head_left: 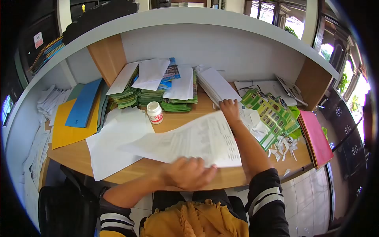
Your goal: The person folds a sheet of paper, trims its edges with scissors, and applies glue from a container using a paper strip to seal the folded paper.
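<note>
Head: two hands (188, 173) (230, 110); one printed sheet (193, 142)

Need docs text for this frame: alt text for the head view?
A person's left hand, blurred, is at the near edge of a curved printed sheet over a wooden desk, while the right hand is at the near end of a white paper stack. Around them are a white bottle, green paper stacks and paper scraps.
</note>
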A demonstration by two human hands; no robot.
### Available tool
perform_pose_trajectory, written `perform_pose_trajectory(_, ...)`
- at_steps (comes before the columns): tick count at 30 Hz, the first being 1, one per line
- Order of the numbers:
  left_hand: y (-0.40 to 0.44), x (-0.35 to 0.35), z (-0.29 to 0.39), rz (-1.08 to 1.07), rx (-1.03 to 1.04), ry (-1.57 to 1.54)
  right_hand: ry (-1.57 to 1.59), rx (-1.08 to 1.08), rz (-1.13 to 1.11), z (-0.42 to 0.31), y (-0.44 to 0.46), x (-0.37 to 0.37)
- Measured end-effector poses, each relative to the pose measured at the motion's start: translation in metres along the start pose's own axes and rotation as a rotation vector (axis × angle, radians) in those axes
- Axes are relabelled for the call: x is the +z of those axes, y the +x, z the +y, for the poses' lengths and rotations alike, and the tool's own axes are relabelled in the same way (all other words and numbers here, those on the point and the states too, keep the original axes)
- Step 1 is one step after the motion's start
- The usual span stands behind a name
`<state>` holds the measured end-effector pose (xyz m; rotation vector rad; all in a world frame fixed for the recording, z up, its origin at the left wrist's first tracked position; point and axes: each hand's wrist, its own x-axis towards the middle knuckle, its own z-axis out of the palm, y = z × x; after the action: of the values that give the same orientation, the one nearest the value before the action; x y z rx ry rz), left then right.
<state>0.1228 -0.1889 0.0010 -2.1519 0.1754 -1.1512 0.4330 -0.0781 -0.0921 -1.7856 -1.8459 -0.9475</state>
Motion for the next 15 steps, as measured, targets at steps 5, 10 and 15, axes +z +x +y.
perform_pose_trajectory(5, -0.019, 0.026, 0.041, -0.17, -0.078, -0.064, 0.435, 0.233, 0.063, 0.002, 0.004, -0.042)
perform_pose_trajectory(10, -0.035, 0.041, 0.049, -0.285, -0.185, -0.068, 0.827, 0.386, -0.257, -0.002, -0.04, -0.132)
perform_pose_trajectory(15, -0.039, 0.05, 0.059, -0.327, -0.294, -0.121, 1.093, 0.128, -0.475, -0.026, -0.104, -0.168)
